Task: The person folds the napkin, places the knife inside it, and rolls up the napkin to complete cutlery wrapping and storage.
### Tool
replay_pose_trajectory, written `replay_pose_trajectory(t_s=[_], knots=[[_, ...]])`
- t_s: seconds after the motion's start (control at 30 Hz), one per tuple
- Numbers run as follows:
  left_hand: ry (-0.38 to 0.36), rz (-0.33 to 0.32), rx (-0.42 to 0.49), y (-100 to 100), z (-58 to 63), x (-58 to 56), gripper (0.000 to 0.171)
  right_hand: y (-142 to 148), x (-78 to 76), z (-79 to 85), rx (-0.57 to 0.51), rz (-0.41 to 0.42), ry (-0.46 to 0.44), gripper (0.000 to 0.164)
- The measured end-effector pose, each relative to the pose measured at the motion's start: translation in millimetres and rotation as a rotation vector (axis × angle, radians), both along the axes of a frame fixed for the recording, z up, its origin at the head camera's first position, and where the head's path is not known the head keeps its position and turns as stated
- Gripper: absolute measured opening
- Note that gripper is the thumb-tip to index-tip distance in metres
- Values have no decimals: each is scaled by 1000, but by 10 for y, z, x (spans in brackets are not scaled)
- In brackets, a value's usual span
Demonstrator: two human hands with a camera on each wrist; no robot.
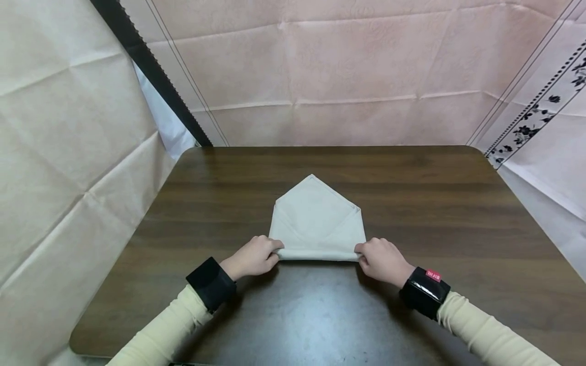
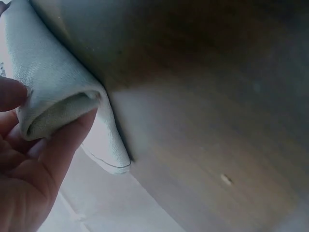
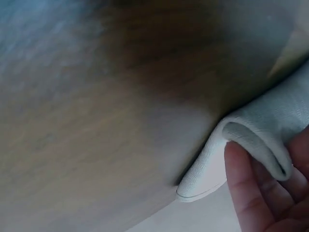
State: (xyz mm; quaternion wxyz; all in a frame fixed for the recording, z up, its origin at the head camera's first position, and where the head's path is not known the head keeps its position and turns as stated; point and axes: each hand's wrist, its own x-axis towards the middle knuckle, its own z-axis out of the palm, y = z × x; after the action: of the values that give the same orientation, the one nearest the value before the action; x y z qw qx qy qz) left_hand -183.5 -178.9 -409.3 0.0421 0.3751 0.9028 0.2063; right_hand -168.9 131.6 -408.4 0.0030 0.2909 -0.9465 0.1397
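A pale cloth napkin [image 1: 318, 218], folded to a house shape with its point facing away, lies on the wooden table [image 1: 426, 203]. Its near edge is rolled over into a thick band. My left hand [image 1: 256, 255] pinches the left end of this band, and my right hand [image 1: 382, 260] pinches the right end. In the left wrist view, the thumb and fingers of the left hand [image 2: 29, 179] grip a looped fold of the napkin [image 2: 53, 63]. A similar curled fold of the napkin [image 3: 277, 108] sits between the fingers of the right hand [image 3: 256, 203] in the right wrist view.
Creased pale sheets [image 1: 320, 61] hang behind the table and on both sides. A black strip [image 1: 155, 76] runs down the sheet at the back left. Floral trim [image 1: 531, 122] decorates the sheet at right. Black bands [image 1: 211, 284] wrap both wrists.
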Motion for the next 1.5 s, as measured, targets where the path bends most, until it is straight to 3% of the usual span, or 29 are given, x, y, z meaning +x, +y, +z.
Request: replay_pose_trajectory(t_s=[0.4,0.6,0.73,0.93,1.13,1.33,1.4,1.5], knots=[[-177,-9,-22,-47,22,-105,24,63,-113,-6,-151,-92,-182,14],[-199,7,0,-76,-17,-159,28,72,-178,-65,-190,-100,-174,16],[-142,25,18,-64,-40,-161,26,75,-198,-77,-205,-120,-156,16],[-24,52,28,-2,-34,-168,23,-5,-176,-46,-120,-188,-89,11],[-13,100,-20,65,-19,-169,16,-79,-181,-37,25,-244,8,10],[22,159,-102,92,16,-152,8,-79,-212,-36,120,-282,43,9],[84,193,-140,98,28,-128,7,-78,-212,-46,121,-268,77,8],[266,184,-202,112,29,-88,5,-76,-187,-68,119,-178,183,6]])
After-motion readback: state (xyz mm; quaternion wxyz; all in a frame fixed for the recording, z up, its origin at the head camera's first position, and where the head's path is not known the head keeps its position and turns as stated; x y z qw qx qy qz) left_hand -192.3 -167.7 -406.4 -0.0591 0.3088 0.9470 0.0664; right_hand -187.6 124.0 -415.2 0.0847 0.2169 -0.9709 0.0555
